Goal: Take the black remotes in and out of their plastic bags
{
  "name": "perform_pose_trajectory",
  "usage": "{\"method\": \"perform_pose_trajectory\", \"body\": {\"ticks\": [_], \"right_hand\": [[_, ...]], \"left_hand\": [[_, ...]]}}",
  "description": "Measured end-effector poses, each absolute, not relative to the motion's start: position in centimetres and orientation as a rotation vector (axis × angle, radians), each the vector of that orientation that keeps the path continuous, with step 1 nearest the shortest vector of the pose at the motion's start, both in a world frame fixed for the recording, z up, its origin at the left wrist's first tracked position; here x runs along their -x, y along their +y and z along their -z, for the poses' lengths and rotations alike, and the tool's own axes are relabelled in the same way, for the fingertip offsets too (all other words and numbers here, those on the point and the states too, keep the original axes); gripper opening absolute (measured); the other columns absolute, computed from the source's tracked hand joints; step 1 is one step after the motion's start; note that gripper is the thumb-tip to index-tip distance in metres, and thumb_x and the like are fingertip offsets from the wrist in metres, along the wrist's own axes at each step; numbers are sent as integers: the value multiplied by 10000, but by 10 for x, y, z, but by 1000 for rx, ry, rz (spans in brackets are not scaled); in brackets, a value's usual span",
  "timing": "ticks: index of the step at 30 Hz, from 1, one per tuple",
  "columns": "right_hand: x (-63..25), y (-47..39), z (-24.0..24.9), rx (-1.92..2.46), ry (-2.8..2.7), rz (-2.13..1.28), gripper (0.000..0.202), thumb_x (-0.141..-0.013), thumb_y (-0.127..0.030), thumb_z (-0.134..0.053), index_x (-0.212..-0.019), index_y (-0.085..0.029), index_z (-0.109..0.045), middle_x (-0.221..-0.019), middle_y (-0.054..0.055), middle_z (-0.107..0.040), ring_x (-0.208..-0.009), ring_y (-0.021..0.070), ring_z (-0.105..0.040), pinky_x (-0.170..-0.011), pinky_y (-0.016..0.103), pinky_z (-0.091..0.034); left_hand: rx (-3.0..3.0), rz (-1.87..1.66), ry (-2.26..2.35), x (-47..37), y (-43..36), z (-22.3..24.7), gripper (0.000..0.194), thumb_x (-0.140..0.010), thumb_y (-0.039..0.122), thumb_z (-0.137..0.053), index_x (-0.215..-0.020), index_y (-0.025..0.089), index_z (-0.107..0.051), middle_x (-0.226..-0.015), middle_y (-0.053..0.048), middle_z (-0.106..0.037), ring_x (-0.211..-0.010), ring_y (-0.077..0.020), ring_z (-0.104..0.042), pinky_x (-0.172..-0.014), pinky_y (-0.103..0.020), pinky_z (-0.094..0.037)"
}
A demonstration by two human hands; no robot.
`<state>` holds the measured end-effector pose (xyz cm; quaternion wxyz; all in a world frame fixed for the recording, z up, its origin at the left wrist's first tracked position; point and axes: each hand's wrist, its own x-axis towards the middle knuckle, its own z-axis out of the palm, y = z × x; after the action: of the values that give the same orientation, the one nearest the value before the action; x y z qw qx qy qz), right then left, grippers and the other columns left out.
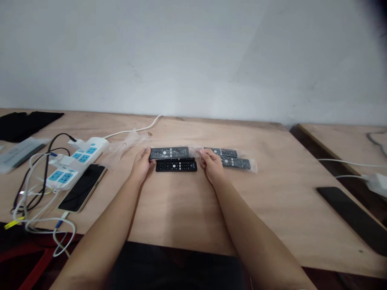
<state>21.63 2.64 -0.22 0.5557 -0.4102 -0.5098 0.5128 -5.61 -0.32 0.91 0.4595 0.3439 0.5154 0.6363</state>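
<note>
Between my two hands a black remote control in a clear plastic sleeve is held level above the table. My left hand pinches its left end. My right hand is closed on the loose end of the plastic sleeve at the right. Just below it lies a bare black remote, and part of another dark remote shows behind that one. Right of my right hand, two remotes in plastic sleeves lie side by side, partly covered by the hand.
At the left stand a white power strip with tangled cables and a phone. Crumpled clear plastic lies behind. A black cloth is far left. At right, a dark flat object lies near the gap between tables.
</note>
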Motion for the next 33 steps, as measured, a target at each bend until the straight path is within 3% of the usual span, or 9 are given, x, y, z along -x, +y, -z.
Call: {"method": "perform_pose_trajectory", "body": {"ticks": [4,13,18,23,33], "right_hand": [[-219,23,-3,886,-1131,-1367,498,-735,-680,-772,-920,-219,-798,-577,-37,-495,-527,98,-383,-490,254,-271],[-216,17,-10,900,-1349,-1326,440,-757,-555,-803,-1067,-244,-794,-632,-41,-548,-611,120,-491,-578,265,-395],[-217,17,-11,902,-1375,-1303,386,-808,-552,-750,-1024,-235,-791,-589,-47,-538,-551,109,-450,-560,267,-362],[-219,16,-13,910,-1426,-1355,448,-829,-564,-725,-1129,-235,-777,-603,-35,-586,-528,106,-425,-541,269,-326],[-215,23,-4,1007,-1226,-1313,451,-719,-632,-793,-889,-215,-787,-622,-24,-581,-535,101,-441,-493,253,-306]], "left_hand": [[-842,-1574,1266,57,-3,-8,535,-738,665,-798,-734,180,-573,-563,24,-559,-433,-72,-487,-371,-158,-316],[-982,-1556,1164,57,-5,-6,504,-865,644,-678,-715,172,-586,-534,-23,-618,-371,-54,-392,-377,-179,-250],[-1027,-1519,1191,55,-5,-8,503,-872,644,-666,-723,168,-600,-545,-43,-640,-362,-65,-394,-375,-197,-245],[-1090,-1470,1187,56,-6,-8,501,-891,646,-642,-750,166,-609,-593,-62,-677,-373,-70,-400,-385,-207,-254],[-1117,-1449,1221,54,-6,-7,472,-913,610,-628,-786,155,-652,-582,-55,-677,-374,-73,-409,-384,-203,-272]]}}
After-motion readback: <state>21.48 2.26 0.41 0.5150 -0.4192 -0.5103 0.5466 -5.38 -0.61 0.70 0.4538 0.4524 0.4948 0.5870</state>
